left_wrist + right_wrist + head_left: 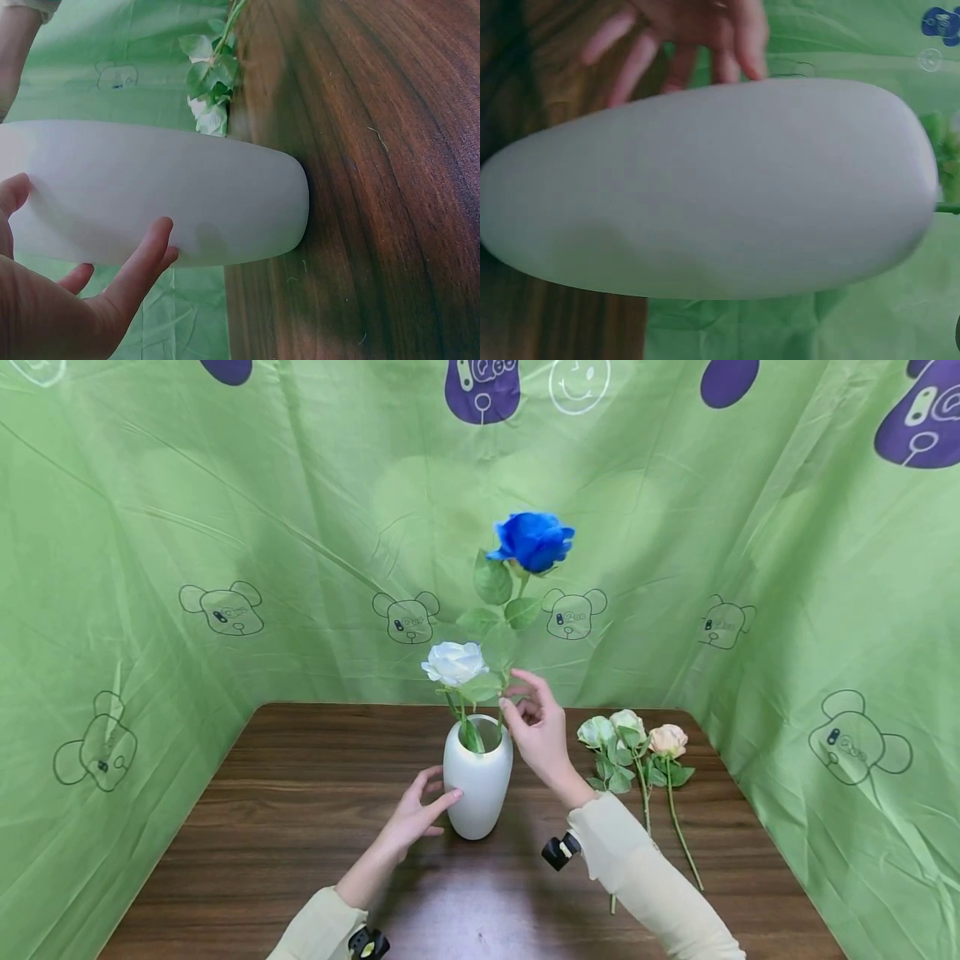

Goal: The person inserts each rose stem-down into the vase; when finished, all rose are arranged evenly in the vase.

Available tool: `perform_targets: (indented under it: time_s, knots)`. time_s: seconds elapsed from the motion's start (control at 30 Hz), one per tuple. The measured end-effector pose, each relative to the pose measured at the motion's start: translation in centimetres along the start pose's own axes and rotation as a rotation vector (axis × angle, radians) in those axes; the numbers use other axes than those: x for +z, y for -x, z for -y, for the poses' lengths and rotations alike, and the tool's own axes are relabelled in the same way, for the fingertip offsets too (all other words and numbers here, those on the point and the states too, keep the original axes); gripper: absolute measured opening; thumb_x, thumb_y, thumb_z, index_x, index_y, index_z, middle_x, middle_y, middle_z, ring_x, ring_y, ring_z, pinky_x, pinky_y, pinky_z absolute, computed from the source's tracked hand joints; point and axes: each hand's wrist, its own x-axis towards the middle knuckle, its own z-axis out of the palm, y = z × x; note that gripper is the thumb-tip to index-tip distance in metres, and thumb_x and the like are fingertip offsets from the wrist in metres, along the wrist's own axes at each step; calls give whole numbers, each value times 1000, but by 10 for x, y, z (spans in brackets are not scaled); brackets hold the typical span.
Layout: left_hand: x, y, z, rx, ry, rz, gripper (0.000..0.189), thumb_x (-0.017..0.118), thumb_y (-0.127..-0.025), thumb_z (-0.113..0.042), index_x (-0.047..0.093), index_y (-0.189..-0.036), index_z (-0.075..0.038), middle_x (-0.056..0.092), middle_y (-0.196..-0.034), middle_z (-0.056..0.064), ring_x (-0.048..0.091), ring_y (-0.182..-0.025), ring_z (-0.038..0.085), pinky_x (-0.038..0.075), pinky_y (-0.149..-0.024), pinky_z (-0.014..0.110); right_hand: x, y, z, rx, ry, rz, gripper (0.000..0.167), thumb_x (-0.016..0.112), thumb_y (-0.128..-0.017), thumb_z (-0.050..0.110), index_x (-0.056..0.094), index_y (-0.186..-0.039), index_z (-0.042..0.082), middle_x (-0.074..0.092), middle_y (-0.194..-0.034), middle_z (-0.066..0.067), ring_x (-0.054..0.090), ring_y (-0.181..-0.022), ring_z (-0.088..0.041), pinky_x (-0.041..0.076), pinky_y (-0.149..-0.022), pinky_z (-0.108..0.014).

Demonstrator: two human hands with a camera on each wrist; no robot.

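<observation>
A white vase stands upright on the wooden table. In it are a white rose and a taller blue rose with green leaves. My right hand is beside the vase's mouth, thumb and index finger at the blue rose's stem, which they appear to pinch. My left hand rests its spread fingers and thumb against the vase's left side. In the left wrist view the fingers of that hand are fairly straight on the vase. The right wrist view shows mostly the vase.
To the right on the table lie a peach rose and pale whitish-green roses with leafy stems. The right forearm passes over part of the stems. A green patterned cloth hangs behind and at both sides.
</observation>
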Motion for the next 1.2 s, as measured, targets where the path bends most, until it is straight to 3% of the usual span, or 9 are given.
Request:
perform_targets:
  time_s: [0.2, 0.5, 0.7, 0.8, 1.03, 1.2]
  knots:
    - [0, -1, 1, 1, -4, -9, 61, 64, -81, -29, 34, -130, -8, 35, -126, 26, 44, -104, 42, 51, -63, 44, 3, 20, -12, 20, 75, 67, 38, 57, -78, -10, 50, -114, 2, 61, -84, -13, 46, -49, -14, 36, -42, -22]
    - [0, -2, 3, 4, -1, -9, 63, 63, -82, -31, 32, -132, -9, 34, -128, 26, 43, -105, 43, 51, -63, 44, 1, 26, 0, 86, 126, 99, 33, 53, -79, -12, 52, -110, -2, 63, -89, -16, 48, -55, -19, 37, -45, -25]
    - [0, 0, 1, 0, -7, -9, 65, 63, -82, -32, 30, -133, -9, 33, -129, 26, 43, -106, 43, 51, -63, 43, 0, 21, 1, 188, 105, 57, 27, 53, -84, -5, 51, -110, -4, 63, -83, -15, 49, -53, -14, 39, -45, -23]
    - [-1, 1, 0, -2, -10, -11, 65, 63, -82, -32, 31, -133, -9, 34, -128, 25, 43, -106, 42, 51, -64, 43, 0, 14, 2, 229, 44, 28, 21, 51, -88, 0, 51, -107, -6, 60, -72, -17, 48, -48, -12, 41, -44, -24]
    - [-2, -1, 1, -2, 10, 1, 62, 62, -83, -26, 31, -132, -5, 33, -127, 28, 43, -105, 45, 51, -64, 45, 0, -4, 3, 291, -140, -87, 18, 53, -88, 4, 53, -96, -11, 62, -85, -24, 43, -44, -10, 39, -41, -21]
    - [-2, -2, 2, -5, 11, 0, 62, 63, -82, -28, 32, -132, -7, 33, -127, 27, 42, -106, 44, 51, -64, 45, 0, -6, -8, 301, -78, -186, 16, 59, -84, 5, 59, -92, -9, 60, -74, -22, 45, -44, -9, 43, -44, -21]
